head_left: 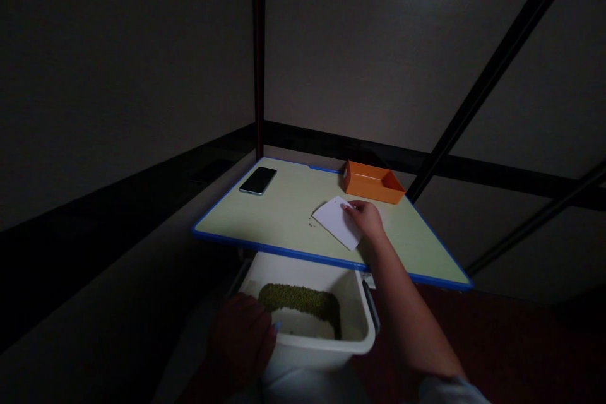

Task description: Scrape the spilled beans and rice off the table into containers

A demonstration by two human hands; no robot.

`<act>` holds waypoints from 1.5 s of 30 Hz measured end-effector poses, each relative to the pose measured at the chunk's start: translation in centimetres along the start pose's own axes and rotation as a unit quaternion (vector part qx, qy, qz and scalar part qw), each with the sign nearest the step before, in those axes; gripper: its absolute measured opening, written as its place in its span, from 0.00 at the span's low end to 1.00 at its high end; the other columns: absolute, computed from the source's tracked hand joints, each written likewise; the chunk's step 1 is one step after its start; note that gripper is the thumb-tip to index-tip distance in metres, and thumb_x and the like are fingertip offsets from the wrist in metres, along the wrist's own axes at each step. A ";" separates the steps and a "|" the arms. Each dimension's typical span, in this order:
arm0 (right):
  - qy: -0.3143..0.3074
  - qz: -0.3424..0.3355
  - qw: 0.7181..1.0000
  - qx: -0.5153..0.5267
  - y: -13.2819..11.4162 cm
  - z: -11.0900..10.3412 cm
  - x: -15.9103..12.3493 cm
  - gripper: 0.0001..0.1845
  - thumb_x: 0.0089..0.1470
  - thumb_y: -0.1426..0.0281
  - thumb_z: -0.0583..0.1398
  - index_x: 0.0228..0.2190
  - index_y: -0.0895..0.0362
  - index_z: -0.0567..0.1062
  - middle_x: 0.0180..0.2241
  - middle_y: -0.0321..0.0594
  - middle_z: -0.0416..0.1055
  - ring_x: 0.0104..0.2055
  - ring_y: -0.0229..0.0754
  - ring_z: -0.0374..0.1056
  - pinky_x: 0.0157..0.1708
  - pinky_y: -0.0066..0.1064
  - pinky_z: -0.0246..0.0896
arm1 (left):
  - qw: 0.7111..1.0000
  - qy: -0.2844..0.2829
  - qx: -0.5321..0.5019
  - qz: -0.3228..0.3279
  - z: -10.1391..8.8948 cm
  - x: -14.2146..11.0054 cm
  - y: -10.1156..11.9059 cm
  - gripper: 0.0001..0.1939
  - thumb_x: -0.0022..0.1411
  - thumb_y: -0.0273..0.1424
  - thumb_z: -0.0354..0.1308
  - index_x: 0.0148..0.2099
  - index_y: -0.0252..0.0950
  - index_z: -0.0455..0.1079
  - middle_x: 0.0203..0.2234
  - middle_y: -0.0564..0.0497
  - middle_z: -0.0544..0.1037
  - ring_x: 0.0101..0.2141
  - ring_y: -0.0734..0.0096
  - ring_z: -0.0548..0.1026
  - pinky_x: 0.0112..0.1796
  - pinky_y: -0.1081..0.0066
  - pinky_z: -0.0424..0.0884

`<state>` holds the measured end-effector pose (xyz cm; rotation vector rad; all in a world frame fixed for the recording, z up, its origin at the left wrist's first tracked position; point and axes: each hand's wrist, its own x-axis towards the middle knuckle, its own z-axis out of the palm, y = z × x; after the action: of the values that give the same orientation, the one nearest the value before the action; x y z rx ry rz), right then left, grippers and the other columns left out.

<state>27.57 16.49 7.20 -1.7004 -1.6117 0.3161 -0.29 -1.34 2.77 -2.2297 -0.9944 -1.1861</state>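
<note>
My right hand [365, 218] pinches the upper right side of a white card or stiff piece of paper [337, 222], held tilted at the tabletop. Several tiny dark specks [311, 223] lie on the table just left of the card. Below the table's front edge is a white plastic tub [326, 346] with small green grains [303, 298] heaped toward its far side. Closed around the tub's near left rim is my left hand [246, 334], in shadow, its thumb over the edge.
The pale table [284, 221] has a blue edge trim. A phone [258, 180] lies at its far left, and an orange open box [372, 183] stands at the far right. Panelled walls [350, 44] rise behind and to the left. The room is dim.
</note>
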 end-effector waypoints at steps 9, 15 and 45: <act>-0.046 -0.033 0.997 0.058 -0.1 0.8 -0.1 0.20 0.45 0.59 0.57 0.34 0.60 0.77 0.33 0.45 0.75 0.32 0.42 0.68 0.29 0.29 0.58 | 1.000 0.006 -0.002 0.001 0.0 0.2 0.0 0.09 0.54 0.26 0.45 0.23 0.37 0.62 0.17 0.53 0.68 0.24 0.73 0.66 0.32 0.68 0.65; -0.037 -0.019 0.995 0.087 0.2 0.6 -0.3 0.21 0.44 0.59 0.57 0.35 0.62 0.76 0.32 0.46 0.75 0.31 0.42 0.68 0.28 0.29 0.58 | 1.000 0.003 0.000 0.001 0.2 -0.2 -0.1 0.08 0.54 0.26 0.46 0.24 0.37 0.62 0.17 0.53 0.69 0.24 0.73 0.66 0.33 0.67 0.65; -0.091 -0.013 0.985 0.145 0.2 -0.7 -1.7 0.21 0.41 0.59 0.58 0.31 0.64 0.77 0.28 0.44 0.74 0.27 0.41 0.67 0.23 0.27 0.57 | 1.000 -0.014 0.006 0.007 -0.5 0.6 0.0 0.07 0.52 0.25 0.47 0.24 0.38 0.60 0.16 0.54 0.67 0.22 0.73 0.66 0.27 0.68 0.66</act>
<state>27.86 14.71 7.06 -1.4606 -1.6261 0.6751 -0.30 -1.41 3.55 -2.2466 -0.9932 -1.1428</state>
